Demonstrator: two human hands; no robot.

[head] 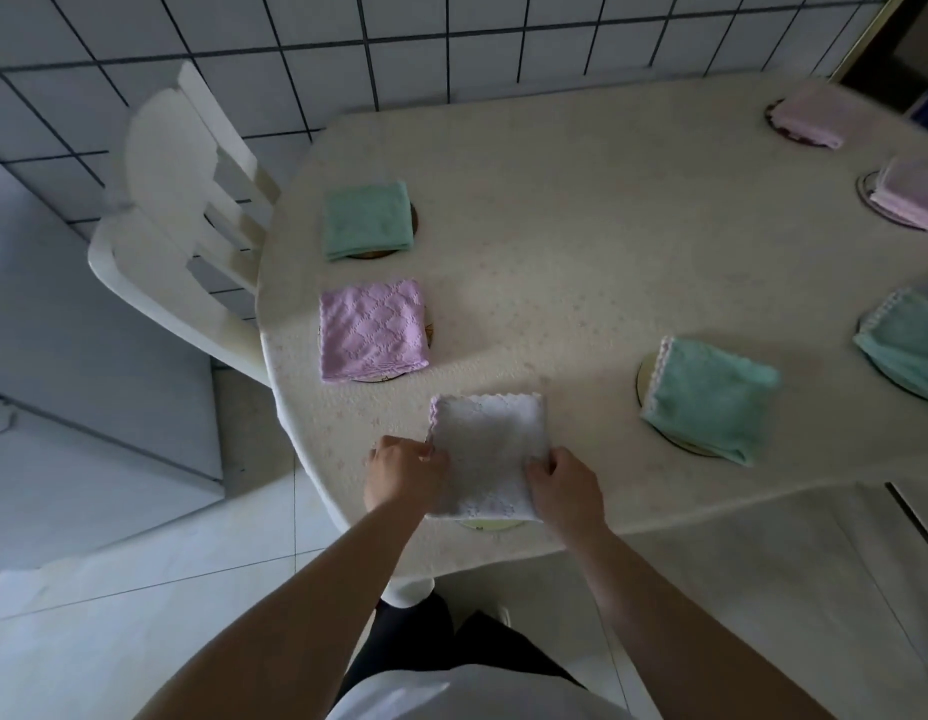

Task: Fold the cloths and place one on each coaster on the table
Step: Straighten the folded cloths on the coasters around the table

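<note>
Now the left hand [405, 472] and right hand [564, 488] each pinch a side edge of the folded white cloth [487, 452], which covers a coaster [485, 524] near the surface [581, 262] edge.

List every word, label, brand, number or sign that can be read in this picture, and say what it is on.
None: no readable text shows anywhere.
The folded white patterned cloth, held by the left hand and right hand, bears only a woven pattern.
The folded lilac quilted cloth likewise bears only a woven pattern.
The round coaster under the white cloth shows faint marks, too small to read.
</note>
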